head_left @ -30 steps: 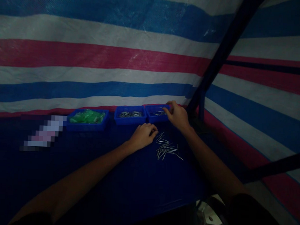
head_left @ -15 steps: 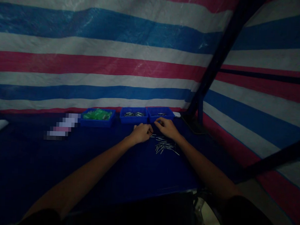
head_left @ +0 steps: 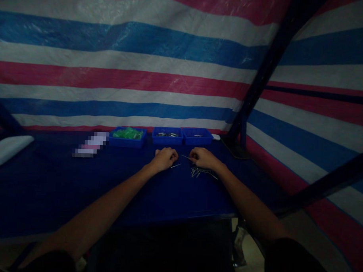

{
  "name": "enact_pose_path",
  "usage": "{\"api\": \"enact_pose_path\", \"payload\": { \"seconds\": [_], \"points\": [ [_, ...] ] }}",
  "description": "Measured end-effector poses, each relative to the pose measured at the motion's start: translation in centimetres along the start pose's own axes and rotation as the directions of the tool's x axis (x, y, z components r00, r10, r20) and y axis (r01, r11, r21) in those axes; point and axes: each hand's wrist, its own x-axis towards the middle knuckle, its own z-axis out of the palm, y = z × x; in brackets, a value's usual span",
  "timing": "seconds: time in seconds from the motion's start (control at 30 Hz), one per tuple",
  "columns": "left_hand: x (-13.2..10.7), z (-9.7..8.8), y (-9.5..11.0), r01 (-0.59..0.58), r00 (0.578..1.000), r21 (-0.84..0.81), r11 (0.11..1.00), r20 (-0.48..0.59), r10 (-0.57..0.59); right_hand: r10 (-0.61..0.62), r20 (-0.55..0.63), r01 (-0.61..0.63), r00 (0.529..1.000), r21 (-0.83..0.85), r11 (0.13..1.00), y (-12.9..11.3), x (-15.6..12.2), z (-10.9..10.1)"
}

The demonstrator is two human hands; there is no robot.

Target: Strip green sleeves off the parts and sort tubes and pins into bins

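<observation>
My right hand (head_left: 202,157) is closed in a pinch, and a thin metal rod (head_left: 185,156) sticks out from its fingertips to the left. Under and in front of that hand lies a loose pile of similar metal rods (head_left: 199,172) on the blue table (head_left: 167,195), partly covered by the hand. To the left, my left hand (head_left: 165,159) has its fingers curled together; whatever they hold, if anything, is hidden. Another thin rod (head_left: 176,166) shows just below its fingertips, and I cannot tell whether the hand touches it.
Along the back stand a blue bin (head_left: 127,143) of green plastic-wrapped items, a blue bin (head_left: 167,140) of small metal parts and a blue bin (head_left: 197,140) with a few metal pieces. A white object (head_left: 10,149) lies far left. Dark frame posts (head_left: 244,110) rise at the right.
My hands have drawn apart, and the right one has come back over the pile. A rod now projects from its fingers. The camera view has shifted slightly.
</observation>
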Motion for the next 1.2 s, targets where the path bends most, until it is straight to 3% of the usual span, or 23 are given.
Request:
{"api": "enact_pose_path", "payload": {
  "seconds": [0.5,0.63,0.73,0.83,0.93,1.03,1.1,1.2],
  "points": [
    [-1.2,-0.7,0.8,-0.057,0.972,-0.001,0.998,-0.230,0.055,-0.126,-0.173,0.134,0.977,0.041,0.990,-2.0,0.3,0.8],
    [-0.9,-0.7,0.7,-0.067,0.972,-0.015,0.998,-0.225,0.062,-0.134,-0.245,0.144,0.960,0.025,0.989,-2.7,-0.1,0.5],
    [-0.6,-1.2,0.1,-0.104,0.984,-0.042,0.994,-0.148,0.096,-0.128,-0.306,0.133,0.943,-0.004,0.991,-3.0,0.0,-0.2],
    [-0.8,-2.3,-1.0,-0.145,0.989,-0.061,0.988,-0.021,0.144,-0.063,-0.419,0.053,0.906,-0.035,0.998,-2.4,1.0,-2.0],
    [-1.5,-3.3,-2.3,-0.168,0.983,-0.037,0.985,0.070,0.170,0.083,-0.553,-0.119,0.829,-0.030,0.992,-0.9,2.4,-3.9],
    [-2.3,-3.5,-2.8,-0.164,0.981,0.010,0.986,0.110,0.162,0.240,-0.579,-0.293,0.779,0.002,0.956,0.3,3.0,-4.1],
    [-2.5,-3.1,-2.7,-0.161,0.980,0.025,0.987,0.124,0.157,0.258,-0.529,-0.299,0.808,0.009,0.954,0.5,2.8,-3.2],
    [-2.5,-2.2,-2.0,-0.164,0.981,0.032,0.986,0.110,0.159,0.158,-0.388,-0.163,0.908,0.020,0.986,-0.5,2.2,-1.4]
  ]
}}
